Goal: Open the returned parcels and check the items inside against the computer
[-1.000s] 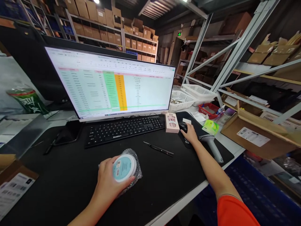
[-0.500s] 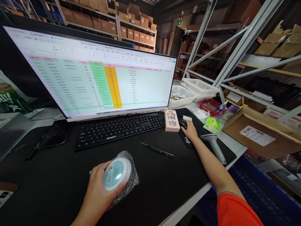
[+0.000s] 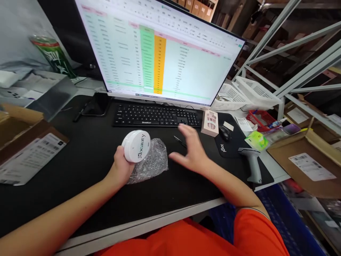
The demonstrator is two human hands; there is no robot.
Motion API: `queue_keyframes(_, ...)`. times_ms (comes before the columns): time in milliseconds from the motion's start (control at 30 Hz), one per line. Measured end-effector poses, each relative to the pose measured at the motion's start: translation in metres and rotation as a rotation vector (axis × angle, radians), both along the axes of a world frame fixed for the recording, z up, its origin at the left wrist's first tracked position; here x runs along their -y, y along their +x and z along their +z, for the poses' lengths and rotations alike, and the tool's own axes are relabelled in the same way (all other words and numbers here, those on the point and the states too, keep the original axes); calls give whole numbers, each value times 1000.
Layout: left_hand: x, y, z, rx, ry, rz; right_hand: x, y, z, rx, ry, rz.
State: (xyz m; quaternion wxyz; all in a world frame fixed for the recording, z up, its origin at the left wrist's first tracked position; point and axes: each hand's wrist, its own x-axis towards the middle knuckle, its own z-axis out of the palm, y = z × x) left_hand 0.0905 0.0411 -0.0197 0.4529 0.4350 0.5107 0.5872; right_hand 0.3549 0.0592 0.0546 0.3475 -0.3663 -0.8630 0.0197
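Observation:
My left hand (image 3: 122, 167) grips a round white jar (image 3: 136, 145) with "beauty" printed on its lid, tilted up on edge over the black desk mat (image 3: 87, 156). Crumpled bubble wrap (image 3: 150, 161) lies under and beside the jar. My right hand (image 3: 190, 149) hovers open, fingers spread, just right of the bubble wrap and in front of the keyboard (image 3: 157, 115). A thin black pen (image 3: 179, 141) lies partly hidden behind that hand.
A large monitor (image 3: 160, 49) shows a spreadsheet. A mouse (image 3: 225, 132) sits on a pad, with a pink box (image 3: 210, 122) to its left and a grey barcode scanner (image 3: 252, 163) to its right. Cardboard boxes (image 3: 306, 163) (image 3: 23, 142) flank the desk; white baskets (image 3: 247, 92) stand behind.
My right hand left the mouse and moved left toward the bubble wrap. My left hand turned the jar so its printed lid faces up. The camera tilted down and shifted.

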Motion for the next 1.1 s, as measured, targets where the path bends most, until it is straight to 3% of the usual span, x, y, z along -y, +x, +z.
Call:
queue_keyframes(67,2,10,8,227,-79,-16,8,-50,4,60,-120,128)
queue_keyframes(133,5,14,15,371,-141,-38,8,-83,5,114,-222,135)
queue_keyframes(267,6,10,18,483,-176,-23,1,-110,2,109,-377,94)
queue_keyframes(433,4,7,18,533,-237,-83,3,-112,-10,81,-329,80)
queue_keyframes(667,8,15,20,585,-332,-116,9,-109,-28,244,-267,13)
queue_keyframes(800,8,13,29,614,-402,-158,9,-104,-31,347,-136,122)
queue_keyframes(967,10,12,41,674,-574,-358,10,-88,-2,563,62,324)
queue_keyframes(1100,5,9,46,702,-749,-394,23,-69,34,699,248,552)
